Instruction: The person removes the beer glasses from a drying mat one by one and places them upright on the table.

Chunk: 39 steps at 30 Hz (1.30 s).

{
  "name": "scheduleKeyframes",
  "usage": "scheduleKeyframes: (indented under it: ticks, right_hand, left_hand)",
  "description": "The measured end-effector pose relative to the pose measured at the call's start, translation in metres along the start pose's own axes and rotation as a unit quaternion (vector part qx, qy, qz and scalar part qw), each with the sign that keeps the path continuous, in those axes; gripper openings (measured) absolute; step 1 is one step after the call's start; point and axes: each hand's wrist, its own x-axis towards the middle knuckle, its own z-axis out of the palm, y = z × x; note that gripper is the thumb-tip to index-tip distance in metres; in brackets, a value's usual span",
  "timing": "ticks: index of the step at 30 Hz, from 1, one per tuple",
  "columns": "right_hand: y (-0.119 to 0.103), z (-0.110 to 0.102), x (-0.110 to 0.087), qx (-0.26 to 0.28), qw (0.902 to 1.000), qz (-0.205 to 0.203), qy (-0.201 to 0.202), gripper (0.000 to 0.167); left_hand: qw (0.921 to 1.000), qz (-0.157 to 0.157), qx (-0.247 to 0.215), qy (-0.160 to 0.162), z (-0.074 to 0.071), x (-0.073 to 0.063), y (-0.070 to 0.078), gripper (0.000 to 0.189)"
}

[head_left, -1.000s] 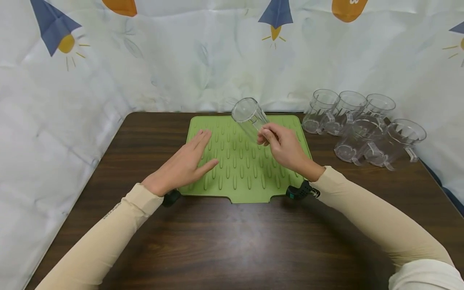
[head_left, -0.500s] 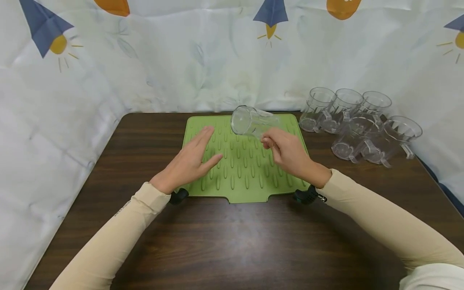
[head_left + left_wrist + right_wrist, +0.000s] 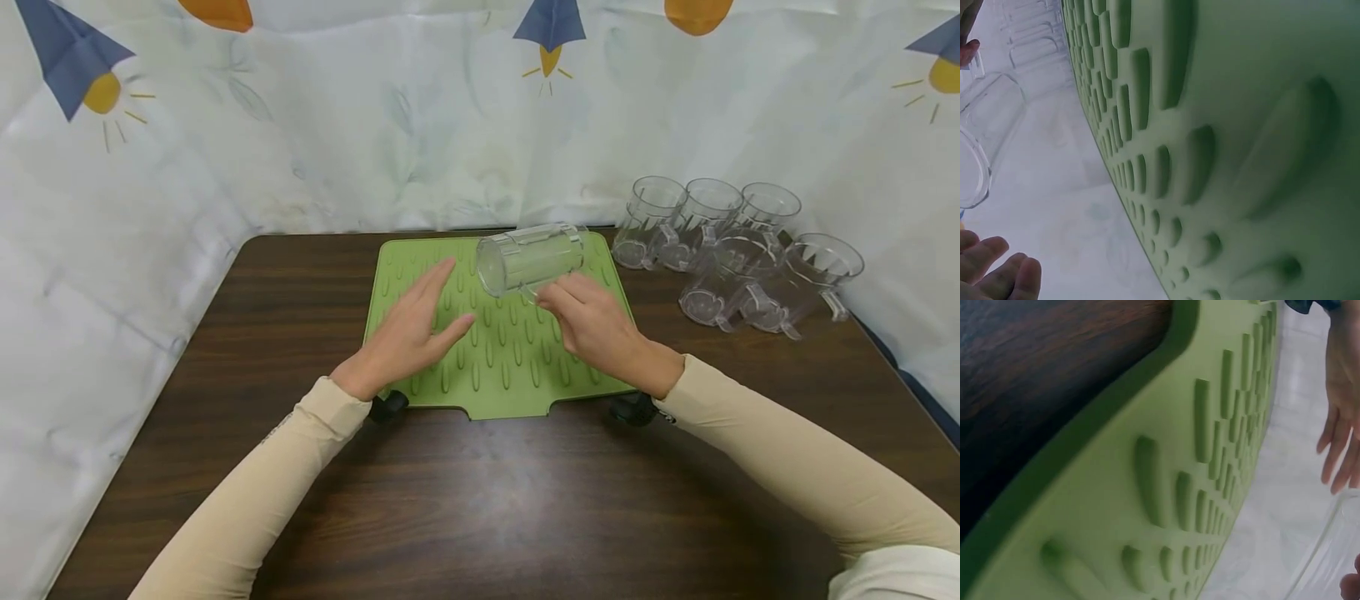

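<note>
Over the back half of a green ridged mat [image 3: 525, 404], a clear mug [image 3: 534, 257] lies nearly sideways in the air, one end facing left. My right hand [image 3: 600, 329] grips it by the handle, on the near side. My left hand [image 3: 408, 333] hovers above the mat's left part, fingers straight and thumb spread, a short way from the mug's left end. In the left wrist view, the fingertips [image 3: 1013, 278] are below the mug [image 3: 988, 134] and apart from it. The right wrist view catches part of the mug [image 3: 1332, 556] beneath the left hand's fingers.
Several more clear mugs [image 3: 765, 250] stand upright in a group on the right side of the dark wooden table [image 3: 517, 508]. A white printed curtain [image 3: 337, 117] hangs behind the table and at its sides.
My right hand has turned the mug from tilted upward to nearly sideways. My left hand has moved right, closer to the mug. The head view has shifted slightly.
</note>
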Motion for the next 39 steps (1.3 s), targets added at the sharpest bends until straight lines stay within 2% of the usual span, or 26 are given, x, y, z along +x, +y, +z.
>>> scheduleKeyframes:
  ticks: [6, 10, 14, 18, 23, 30, 32, 39]
  right_hand:
    - [-0.001, 0.001, -0.005, -0.018, 0.9998, 0.004, -0.004, 0.006]
    - [-0.001, 0.002, -0.008, -0.029, 0.9995, 0.005, -0.011, 0.013]
    - [-0.002, 0.003, -0.011, -0.04, 0.9992, 0.0, -0.006, 0.015]
    - [-0.004, 0.006, -0.014, -0.056, 0.9984, -0.006, 0.004, 0.009]
    - [-0.008, 0.005, -0.017, -0.073, 0.9973, -0.001, 0.004, 0.007]
    - [-0.011, 0.006, -0.02, -0.087, 0.9961, 0.005, 0.008, 0.01]
    - [-0.012, 0.006, -0.021, -0.085, 0.9963, 0.004, 0.009, 0.006]
    - [-0.016, 0.006, -0.024, -0.077, 0.997, -0.005, 0.0, 0.014]
  left_hand:
    - [0.9996, -0.006, -0.022, 0.015, 0.006, 0.004, 0.005, 0.084]
    - [0.9992, -0.001, -0.031, 0.026, 0.011, 0.009, 0.008, 0.083]
    - [0.9986, -0.001, -0.046, 0.026, 0.016, 0.013, 0.011, 0.082]
    - [0.9976, -0.002, -0.065, 0.024, 0.021, 0.017, 0.014, 0.083]
    - [0.996, 0.011, -0.082, 0.034, 0.027, 0.021, 0.018, 0.086]
    - [0.9933, 0.04, -0.087, 0.065, 0.036, 0.027, 0.019, 0.089]
    - [0.9926, 0.041, -0.091, 0.069, 0.038, 0.028, 0.019, 0.089]
    - [0.9919, 0.045, -0.094, 0.073, 0.044, 0.032, 0.02, 0.084]
